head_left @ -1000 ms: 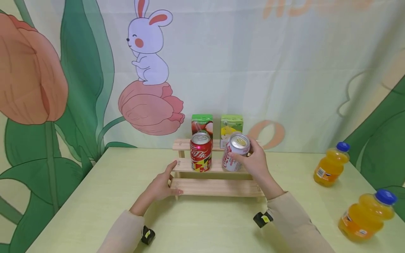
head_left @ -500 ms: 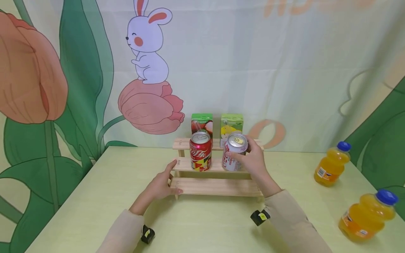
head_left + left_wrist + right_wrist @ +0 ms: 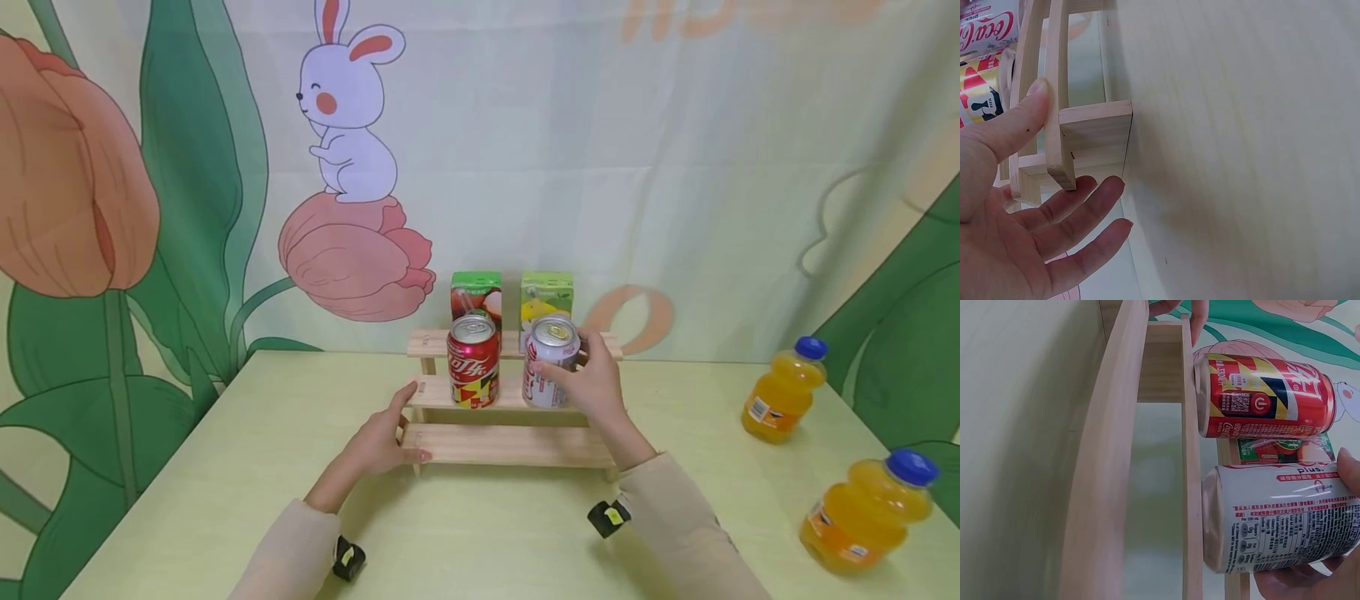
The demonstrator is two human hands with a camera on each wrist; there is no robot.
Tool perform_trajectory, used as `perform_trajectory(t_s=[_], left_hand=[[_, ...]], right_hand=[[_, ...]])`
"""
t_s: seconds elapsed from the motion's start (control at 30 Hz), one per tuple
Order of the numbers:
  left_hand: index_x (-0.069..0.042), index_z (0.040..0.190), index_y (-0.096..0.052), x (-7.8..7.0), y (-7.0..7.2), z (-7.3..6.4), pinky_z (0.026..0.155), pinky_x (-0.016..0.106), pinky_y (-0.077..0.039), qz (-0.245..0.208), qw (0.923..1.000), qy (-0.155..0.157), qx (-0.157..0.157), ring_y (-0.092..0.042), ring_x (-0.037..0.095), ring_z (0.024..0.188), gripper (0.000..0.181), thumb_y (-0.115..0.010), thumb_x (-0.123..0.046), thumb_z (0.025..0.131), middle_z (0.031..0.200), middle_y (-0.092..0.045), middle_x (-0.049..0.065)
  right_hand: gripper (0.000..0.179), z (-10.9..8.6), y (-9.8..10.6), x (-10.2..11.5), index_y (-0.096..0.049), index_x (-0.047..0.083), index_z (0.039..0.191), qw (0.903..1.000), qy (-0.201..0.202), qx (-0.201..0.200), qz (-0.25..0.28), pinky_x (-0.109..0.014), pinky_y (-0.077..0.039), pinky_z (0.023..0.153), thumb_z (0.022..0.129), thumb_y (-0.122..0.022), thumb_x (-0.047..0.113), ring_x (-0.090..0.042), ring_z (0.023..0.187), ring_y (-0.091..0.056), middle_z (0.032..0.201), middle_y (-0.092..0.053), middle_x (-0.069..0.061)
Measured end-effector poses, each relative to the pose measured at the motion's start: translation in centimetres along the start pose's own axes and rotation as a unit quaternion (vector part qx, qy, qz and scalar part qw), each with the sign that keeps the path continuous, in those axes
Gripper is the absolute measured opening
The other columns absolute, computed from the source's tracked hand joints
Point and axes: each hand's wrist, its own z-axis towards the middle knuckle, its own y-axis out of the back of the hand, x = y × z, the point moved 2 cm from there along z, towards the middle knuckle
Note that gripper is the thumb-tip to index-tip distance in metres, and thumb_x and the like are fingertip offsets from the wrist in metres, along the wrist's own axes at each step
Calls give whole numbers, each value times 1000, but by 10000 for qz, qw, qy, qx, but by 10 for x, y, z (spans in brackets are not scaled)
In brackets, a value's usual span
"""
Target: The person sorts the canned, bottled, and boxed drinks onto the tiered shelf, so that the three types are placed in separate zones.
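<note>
A three-step wooden shelf rack point(image 3: 510, 446) stands on the table. My left hand point(image 3: 378, 440) holds its left end; in the left wrist view, the thumb point(image 3: 1025, 119) presses a board and the other fingers curl loosely near the board's end. My right hand point(image 3: 602, 390) grips a white Coca-Cola Plus can point(image 3: 542, 393) from its right side, thumb in front. That can is upright on the middle step, its base against the board in the right wrist view. Left of it, a small gap apart, stands a red cola can point(image 3: 474, 371).
On the top step, behind the cans, are a green lychee-picture juice carton point(image 3: 476, 287) and a pear-picture carton point(image 3: 546, 290). Two orange drink bottles with blue caps, one farther back point(image 3: 783, 396) and one nearer bottle point(image 3: 855, 517), stand at the right. A printed curtain point(image 3: 510, 167) hangs behind.
My right hand has shifted slightly left with the white can, which has gone from tilted to upright on the middle step. The left hand has kept its place on the rack.
</note>
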Motion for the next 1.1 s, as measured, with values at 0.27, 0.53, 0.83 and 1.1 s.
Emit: perform_trajectory(t_s=[0.27, 0.53, 0.83, 1.1], left_hand=[[-11, 145, -17, 0, 0, -2, 63, 31, -44, 0, 10000, -23, -23, -51, 18, 71, 99, -80, -18, 69, 95, -58, 13], [-11, 145, -17, 2, -1, 0, 63, 31, -45, -4, 10000, -31, -7, -52, 18, 71, 99, -80, -19, 69, 96, -58, 13], [-12, 145, -17, 1, 0, 0, 62, 30, -44, -5, 10000, -32, 5, -51, 18, 70, 100, -80, -19, 69, 95, -57, 13], [-9, 144, -18, -1, 0, -1, 61, 31, -44, -13, 9999, -169, -12, -51, 17, 70, 99, -81, -18, 68, 94, -58, 13]], right_hand=[[67, -1, -2, 1, -41, 5, 129, 9996, 145, -111, -200, -41, -43, 87, 74, -77, 20, -28, 110, -46, 120, -48, -13], [75, -5, 0, 4, -35, 5, 136, 9994, 221, -1, -281, -46, -40, 89, 74, -76, 18, -33, 114, -44, 125, -46, -16], [77, -22, 10, 5, -34, 7, 138, 9996, 209, 107, -149, -46, -37, 92, 74, -76, 18, -31, 118, -42, 133, -42, -16], [69, -38, 22, 5, -40, 4, 134, 9993, 357, 31, -92, -45, -37, 93, 76, -75, 17, -31, 117, -43, 131, -45, -15]])
